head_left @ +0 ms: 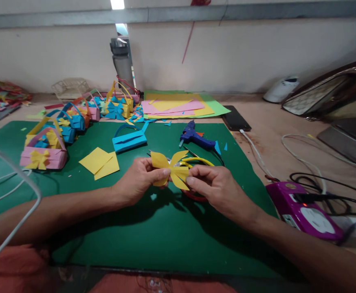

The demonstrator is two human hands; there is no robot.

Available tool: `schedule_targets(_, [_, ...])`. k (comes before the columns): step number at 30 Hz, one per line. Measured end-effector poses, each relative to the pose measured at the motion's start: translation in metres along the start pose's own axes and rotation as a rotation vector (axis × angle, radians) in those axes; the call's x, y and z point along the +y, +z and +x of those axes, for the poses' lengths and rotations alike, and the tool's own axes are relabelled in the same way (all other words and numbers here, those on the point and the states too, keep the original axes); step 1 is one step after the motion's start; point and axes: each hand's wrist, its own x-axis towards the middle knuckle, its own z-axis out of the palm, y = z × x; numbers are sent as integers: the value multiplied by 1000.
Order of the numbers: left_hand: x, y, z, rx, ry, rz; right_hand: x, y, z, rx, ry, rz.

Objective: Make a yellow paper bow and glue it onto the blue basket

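Between my two hands, above the green mat, is a yellow paper flower with several pointed petals. My left hand pinches its left petals, the thumb lying near the centre. On the other side my right hand grips a right petal between thumb and fingers. Scissors with yellow handles lie behind and partly under the flower, and a red ring-shaped thing below is mostly hidden by my right hand. A blue glue gun lies farther back. Left of it rests a blue paper basket.
Yellow paper squares lie left of my left hand. Several small paper baskets with bows stand at the left. Coloured sheets, a phone and a bottle are at the back. A purple power strip with cables sits right; a white cable crosses left.
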Motion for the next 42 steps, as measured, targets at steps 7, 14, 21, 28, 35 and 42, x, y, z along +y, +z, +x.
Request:
schedule_targets(7, [5,-2,4,70,4,-45,5,-15,9,190,-188,-471])
schedule_targets(14, [4,-4,6,75,-46,-29,4,-15,7,73,-156,-1401])
schedule_targets(21, [11,-1,6,47,-122,-61,15,-14,6,125,-269,-1350])
schedule_targets(28, [8,-1,5,25,-96,-75,9,-14,1,86,-386,-843])
schedule_targets(35, [15,-8,12,138,61,-21,24,-5,-4,46,-443,-1393])
schedule_targets(42, [20,-10,15,163,73,-5,14,-17,7,-63,-96,-1404])
